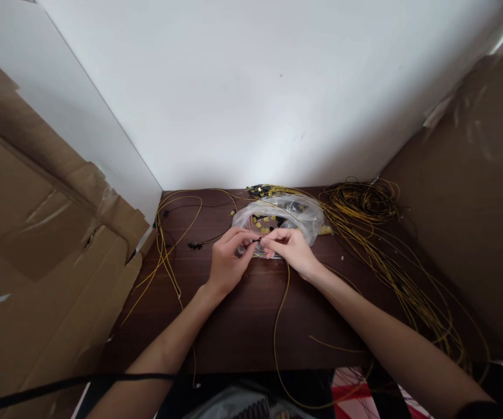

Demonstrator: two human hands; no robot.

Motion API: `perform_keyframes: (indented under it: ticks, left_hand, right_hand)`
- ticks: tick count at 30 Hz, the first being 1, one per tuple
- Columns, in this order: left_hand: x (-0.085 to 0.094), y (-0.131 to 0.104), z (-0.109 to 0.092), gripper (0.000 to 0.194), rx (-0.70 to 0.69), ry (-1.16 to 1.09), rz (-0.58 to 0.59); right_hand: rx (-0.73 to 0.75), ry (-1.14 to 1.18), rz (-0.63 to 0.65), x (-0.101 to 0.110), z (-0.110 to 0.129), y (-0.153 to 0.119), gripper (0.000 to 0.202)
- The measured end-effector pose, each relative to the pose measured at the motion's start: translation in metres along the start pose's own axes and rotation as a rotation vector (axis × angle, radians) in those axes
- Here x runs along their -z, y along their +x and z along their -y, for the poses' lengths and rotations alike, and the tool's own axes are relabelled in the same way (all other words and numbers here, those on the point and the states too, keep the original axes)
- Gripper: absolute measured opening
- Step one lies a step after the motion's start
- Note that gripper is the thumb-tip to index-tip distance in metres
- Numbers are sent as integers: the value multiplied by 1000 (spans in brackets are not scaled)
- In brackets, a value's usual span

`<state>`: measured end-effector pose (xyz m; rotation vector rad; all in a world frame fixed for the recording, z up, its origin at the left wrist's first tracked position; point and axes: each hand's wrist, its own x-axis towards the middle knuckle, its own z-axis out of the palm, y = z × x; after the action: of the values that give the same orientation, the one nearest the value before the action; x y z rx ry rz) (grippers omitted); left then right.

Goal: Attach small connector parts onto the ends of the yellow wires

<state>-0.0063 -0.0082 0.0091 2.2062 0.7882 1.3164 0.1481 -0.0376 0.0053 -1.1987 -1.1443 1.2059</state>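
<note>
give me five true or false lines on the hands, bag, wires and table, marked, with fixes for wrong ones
1. The left hand pinches a small dark piece. True.
2. The right hand is far from the left. False: their fingertips are close together.
3. Coiled yellow wires lie right of the plastic bag. True.
4. The bag is solid black. False: it is see-through.
5. The tabletop is dark brown. True.

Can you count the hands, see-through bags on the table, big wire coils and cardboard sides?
Hands: 2 (left hand, right hand)
Clear bag on the table: 1
Big wire coil: 1
Cardboard sides: 2 (left cardboard, right cardboard)
Total: 6
</note>
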Motion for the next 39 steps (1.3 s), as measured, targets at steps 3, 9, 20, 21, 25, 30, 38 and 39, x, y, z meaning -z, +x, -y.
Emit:
perform_keyframes:
  ticks: [3, 9, 20, 21, 25, 30, 38, 39]
  left_hand:
    - [0, -1, 1, 10, -46, 4, -5]
    - [-1, -2, 3, 11, -129, 34, -3]
    - [-1, 0, -1, 7, -45, 2, -35]
    - [-1, 0, -2, 7, -37, -1, -34]
    - [-1, 0, -1, 7, -29, 2, -39]
    - [0, 0, 1, 8, -85, 7, -35]
    - [-1, -1, 3, 9, -190, 84, -1]
    - [-1, -1, 2, 9, -189, 80, -6]
  right_hand:
    - [1, -9, -9, 0, -1, 0, 11]
    - [7, -36, -28, -1, -2, 0, 9]
    - [63, 113, -85, 0, -2, 2, 23]
    - [52, 127, -87, 1, -2, 2, 26]
    - [9, 161, -67, 2, -2, 2, 33]
    - [-11, 192, -65, 0, -1, 1, 31]
    - [-11, 175, -122, -5, 1, -1, 24]
    - [-11, 187, -117, -4, 1, -1, 24]
